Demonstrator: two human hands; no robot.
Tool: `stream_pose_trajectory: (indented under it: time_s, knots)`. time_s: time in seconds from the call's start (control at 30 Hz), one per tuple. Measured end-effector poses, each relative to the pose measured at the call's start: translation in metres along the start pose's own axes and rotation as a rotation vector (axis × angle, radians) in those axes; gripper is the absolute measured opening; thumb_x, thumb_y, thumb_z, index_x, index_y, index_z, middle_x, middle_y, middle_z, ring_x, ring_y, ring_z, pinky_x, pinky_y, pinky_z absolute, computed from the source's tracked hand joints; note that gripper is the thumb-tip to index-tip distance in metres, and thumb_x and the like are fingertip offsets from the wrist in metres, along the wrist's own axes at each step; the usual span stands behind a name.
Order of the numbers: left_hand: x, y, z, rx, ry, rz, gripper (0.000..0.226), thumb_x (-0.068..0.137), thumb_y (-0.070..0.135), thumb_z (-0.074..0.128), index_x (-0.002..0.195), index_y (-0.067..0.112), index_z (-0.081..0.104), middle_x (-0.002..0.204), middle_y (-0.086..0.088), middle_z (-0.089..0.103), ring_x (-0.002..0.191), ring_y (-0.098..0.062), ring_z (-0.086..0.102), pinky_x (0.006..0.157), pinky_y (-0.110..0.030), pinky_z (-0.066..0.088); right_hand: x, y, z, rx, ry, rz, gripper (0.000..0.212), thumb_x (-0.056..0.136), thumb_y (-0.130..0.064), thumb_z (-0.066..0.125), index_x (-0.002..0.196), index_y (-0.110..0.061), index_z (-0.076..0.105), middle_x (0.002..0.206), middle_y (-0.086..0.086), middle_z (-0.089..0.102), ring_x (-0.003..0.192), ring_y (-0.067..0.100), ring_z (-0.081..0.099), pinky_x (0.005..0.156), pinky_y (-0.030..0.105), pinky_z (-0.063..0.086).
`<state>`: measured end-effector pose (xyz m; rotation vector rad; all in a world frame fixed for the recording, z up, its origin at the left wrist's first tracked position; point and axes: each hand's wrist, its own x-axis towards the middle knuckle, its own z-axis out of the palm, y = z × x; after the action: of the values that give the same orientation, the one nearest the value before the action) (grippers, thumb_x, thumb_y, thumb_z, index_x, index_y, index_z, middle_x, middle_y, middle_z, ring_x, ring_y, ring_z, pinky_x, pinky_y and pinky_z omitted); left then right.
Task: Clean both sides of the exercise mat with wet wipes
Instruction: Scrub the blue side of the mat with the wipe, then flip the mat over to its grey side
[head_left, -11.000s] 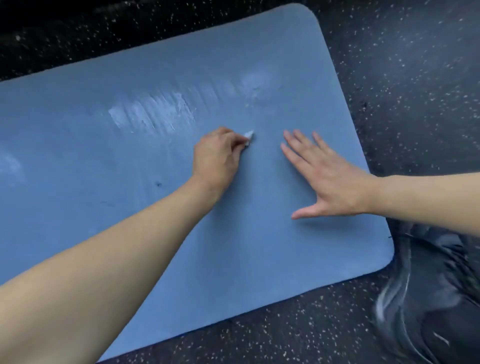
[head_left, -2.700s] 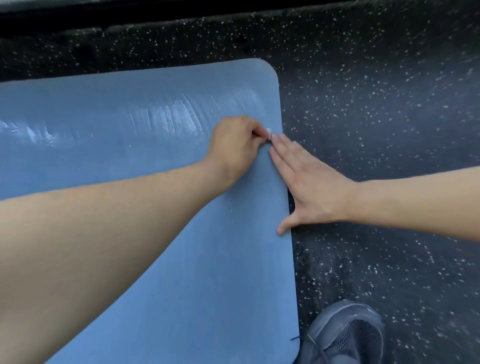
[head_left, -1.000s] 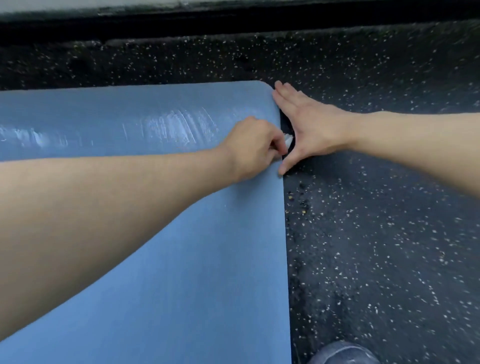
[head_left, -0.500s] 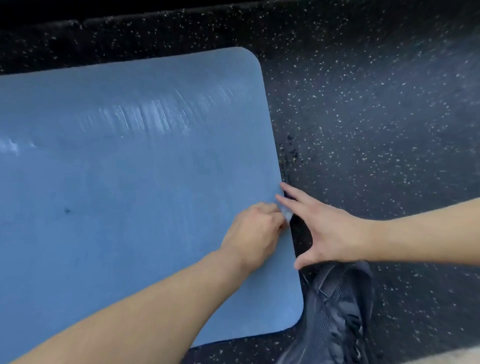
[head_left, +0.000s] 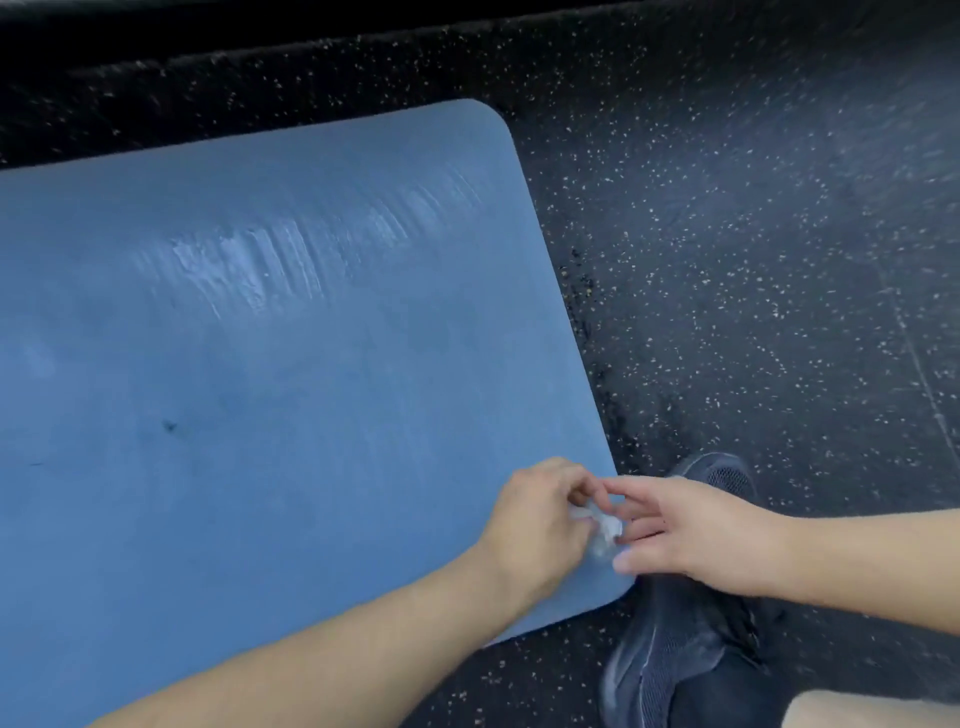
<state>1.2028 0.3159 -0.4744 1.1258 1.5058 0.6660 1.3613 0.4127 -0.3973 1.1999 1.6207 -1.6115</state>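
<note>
**Fingers of both hands meet on the wipe at the mat's near corner**

Fingers (head_left: 582, 486) of the left hand (head_left: 535, 525) curl round a crumpled wet wipe (head_left: 605, 530). The right hand (head_left: 696, 530) reaches in, fingers straight and spread, tips touching the wipe; likely a hand-over or refold. The wipe sits on the blue mat (head_left: 291, 374), which lies flat on the speckled floor (head_left: 753, 249). Wet streaks (head_left: 291, 254) show near the far edge. A dark shoe (head_left: 675, 639) is beside the corner. No containers in view.

exercise mat (head_left: 260, 415) cut off left, wet wipe (head_left: 605, 530) mostly hidden between hands, blurred
</note>
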Motion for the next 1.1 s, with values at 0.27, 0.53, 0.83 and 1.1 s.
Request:
stream_pose_trajectory:
  time_s: [0.27, 0.53, 0.83, 1.1]
  knots:
    - [-0.038, 0.088, -0.208, -0.374, 0.369, -0.029, 0.023, 0.079, 0.012, 0.086, 0.096, 0.015, 0.073, 0.085, 0.000, 0.078, 0.078, -0.012, 0.074, 0.071, -0.020, 0.056, 0.007, -0.198, -0.017, 0.416, 0.226, -0.314, 0.020, 0.090, -0.017, 0.080, 0.108, -0.009, 0.083, 0.100, 0.013, 0.081, 0.098, 0.024, 0.079, 0.095, 0.031, 0.061]
    - [-0.207, 0.127, -0.393, -0.214, 0.755, -0.151, 0.028, 0.081, 0.016, 0.084, 0.107, 0.024, 0.076, 0.098, 0.006, 0.078, 0.097, -0.009, 0.074, 0.094, -0.028, 0.055, 0.011, -0.438, 0.054, 0.233, -0.194, -0.668, 0.025, 0.087, -0.010, 0.079, 0.112, -0.005, 0.081, 0.108, 0.011, 0.081, 0.105, 0.021, 0.078, 0.095, 0.024, 0.059]
    - [-0.508, 0.080, -0.388, -0.361, 1.310, -0.515, 0.026, 0.079, 0.011, 0.085, 0.103, 0.005, 0.076, 0.099, -0.014, 0.077, 0.093, -0.024, 0.075, 0.080, -0.027, 0.060, -0.043, -0.544, 0.330, -0.160, -0.654, -0.828, 0.023, 0.080, -0.018, 0.091, 0.101, -0.010, 0.083, 0.087, 0.011, 0.081, 0.088, 0.016, 0.080, 0.093, 0.030, 0.062]
    - [-0.671, -0.100, -0.230, -0.553, 1.404, -0.852, 0.037, 0.070, 0.026, 0.094, 0.099, 0.015, 0.074, 0.095, -0.007, 0.077, 0.091, -0.029, 0.075, 0.088, -0.049, 0.060, -0.008, -0.422, 0.592, -0.618, -0.831, -0.710, 0.025, 0.095, -0.024, 0.075, 0.119, -0.021, 0.079, 0.075, -0.005, 0.070, 0.035, 0.001, 0.041, 0.039, 0.012, 0.030]
